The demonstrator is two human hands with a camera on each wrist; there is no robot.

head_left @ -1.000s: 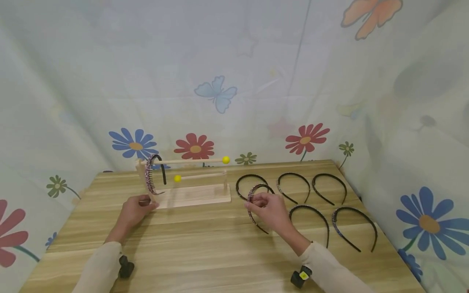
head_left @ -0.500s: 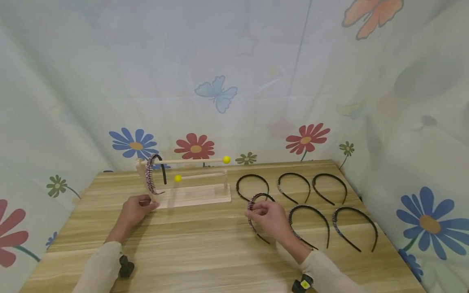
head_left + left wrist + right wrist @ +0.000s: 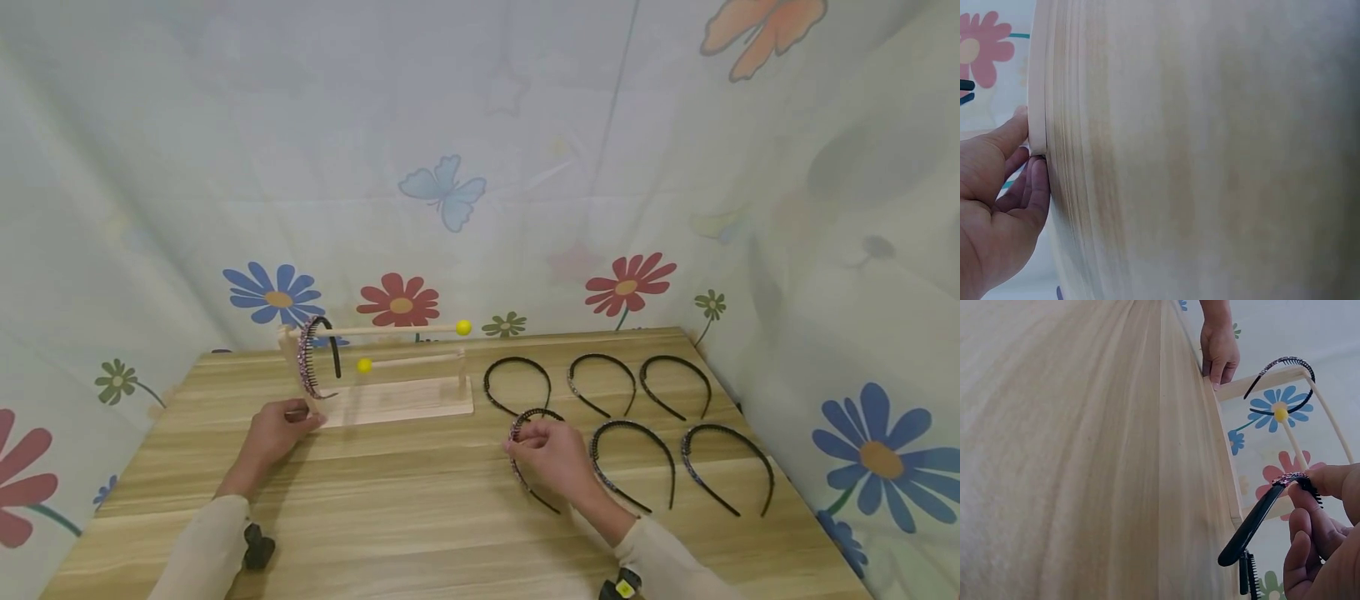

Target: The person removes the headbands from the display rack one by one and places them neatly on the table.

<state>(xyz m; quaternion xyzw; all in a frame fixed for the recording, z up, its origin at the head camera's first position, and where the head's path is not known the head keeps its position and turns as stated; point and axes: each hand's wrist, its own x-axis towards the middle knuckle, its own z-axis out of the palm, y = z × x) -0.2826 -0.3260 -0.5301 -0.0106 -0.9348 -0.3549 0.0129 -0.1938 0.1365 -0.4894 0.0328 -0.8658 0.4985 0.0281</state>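
Observation:
My left hand [image 3: 276, 433] pinches the front left corner of a pale wooden stand [image 3: 405, 402], thumb on top and fingers tucked at the edge in the left wrist view. From the stand's upper rod [image 3: 397, 330] hangs a black toothed headband [image 3: 304, 358] with pink sparkling stones, at the far left. Between thumb and fingers, my right hand [image 3: 558, 454] grips a second headband [image 3: 1252, 526], black with pinkish stones. It is held on edge close over the table, partly hidden by the fingers in the head view.
Several more black headbands lie on the wooden table [image 3: 390, 517] at the right, among them one just behind my right hand [image 3: 517, 359] and one beside it [image 3: 633, 423]. The stand's rods end in yellow balls [image 3: 463, 327]. A flowered cloth [image 3: 525, 250] hangs behind.
My right hand has moved down and toward me a little, bringing the gripped headband lower. The left hand and the stand stay in place.

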